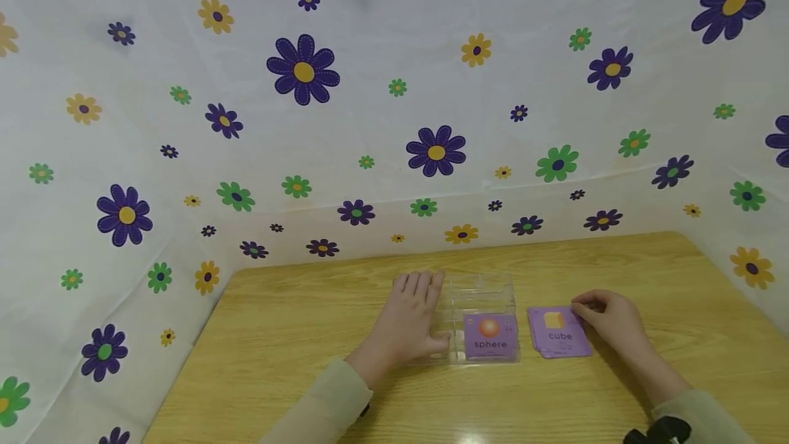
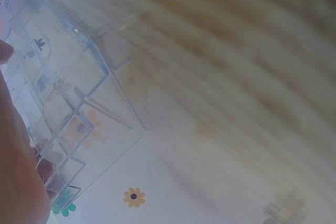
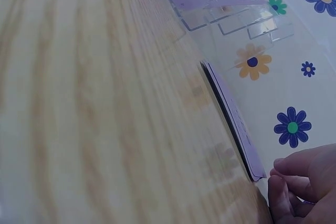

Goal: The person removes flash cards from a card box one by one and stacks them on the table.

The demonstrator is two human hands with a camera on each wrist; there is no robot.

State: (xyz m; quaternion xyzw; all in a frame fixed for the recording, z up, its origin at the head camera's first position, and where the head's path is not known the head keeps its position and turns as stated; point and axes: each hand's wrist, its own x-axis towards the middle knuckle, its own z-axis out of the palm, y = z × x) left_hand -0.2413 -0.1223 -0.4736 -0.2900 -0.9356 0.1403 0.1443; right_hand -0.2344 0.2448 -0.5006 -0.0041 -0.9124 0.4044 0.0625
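You are seated at a small recording booth rather than a lived-in room. A white plastic sheet printed with purple, green and yellow flowers [image 1: 394, 88] hangs as a backdrop behind the light wooden table [image 1: 296, 334] and wraps round its left and right edges, closing off everything beyond. Purple word-and-shape flashcards [image 1: 557, 334] near the table's middle suggest a staged tabletop setup.

A light wooden table [image 1: 277, 334] with visible grain stands enclosed at the back and on both sides by a white cloth backdrop [image 1: 370, 122] printed with purple, green and yellow flowers, its folds meeting the tabletop's edges, under soft, even light that leaves a faint glare near the front edge.
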